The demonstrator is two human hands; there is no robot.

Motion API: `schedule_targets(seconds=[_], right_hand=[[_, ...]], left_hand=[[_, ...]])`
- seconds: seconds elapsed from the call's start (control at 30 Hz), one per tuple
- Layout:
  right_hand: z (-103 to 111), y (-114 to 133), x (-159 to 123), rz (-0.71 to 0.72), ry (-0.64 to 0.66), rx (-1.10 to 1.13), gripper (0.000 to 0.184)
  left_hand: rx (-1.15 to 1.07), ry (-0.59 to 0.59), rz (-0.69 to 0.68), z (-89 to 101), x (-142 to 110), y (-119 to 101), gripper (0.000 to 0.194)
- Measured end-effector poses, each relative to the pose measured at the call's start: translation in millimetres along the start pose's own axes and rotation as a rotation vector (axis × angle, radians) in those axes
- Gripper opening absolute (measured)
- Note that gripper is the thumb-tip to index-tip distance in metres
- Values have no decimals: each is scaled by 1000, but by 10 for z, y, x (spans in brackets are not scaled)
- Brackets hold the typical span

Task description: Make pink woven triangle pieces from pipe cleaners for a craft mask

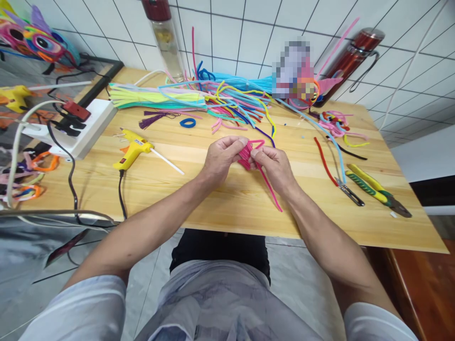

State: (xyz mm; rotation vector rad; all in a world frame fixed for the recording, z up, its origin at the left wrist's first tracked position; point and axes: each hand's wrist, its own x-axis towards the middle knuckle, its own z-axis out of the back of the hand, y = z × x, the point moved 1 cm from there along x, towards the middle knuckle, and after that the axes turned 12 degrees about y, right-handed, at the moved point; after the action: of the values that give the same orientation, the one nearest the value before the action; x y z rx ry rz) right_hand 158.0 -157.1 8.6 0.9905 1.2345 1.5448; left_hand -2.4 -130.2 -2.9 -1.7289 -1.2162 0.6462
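A pink pipe cleaner [269,185], part of it bent into a tight bundle of close rows, is between my two hands above the wooden table. My left hand [223,157] pinches the bundle from the left, thumb on top. From the right, my right hand [273,166] grips its other side with thumb and fingers closed. One loose end trails below my right hand toward the table's front edge, and a short bent loop sticks up between the hands. The fingers partly hide the bundle.
Bundled pipe cleaners [159,97] lie along the back. A yellow glue gun [133,149] sits left, near a white power strip [88,130]. Thread snips [350,193] and green-yellow pliers [378,189] lie right. A glass bottle [165,42] and a red flask [355,57] stand behind.
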Motion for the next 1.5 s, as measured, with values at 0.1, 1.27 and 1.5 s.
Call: schedule_targets(seconds=[0.1,1.27,1.5], right_hand=[[14,-8,-9,18,-13,-80,50],[50,-34,16,45,36,-82,49],[86,28,-16,47,-36,-156,39]], left_hand=[[3,-5,17,7,4,11,39],[-38,14,47,28,9,25,40],[-46,-69,75,-16,1,-45,36]])
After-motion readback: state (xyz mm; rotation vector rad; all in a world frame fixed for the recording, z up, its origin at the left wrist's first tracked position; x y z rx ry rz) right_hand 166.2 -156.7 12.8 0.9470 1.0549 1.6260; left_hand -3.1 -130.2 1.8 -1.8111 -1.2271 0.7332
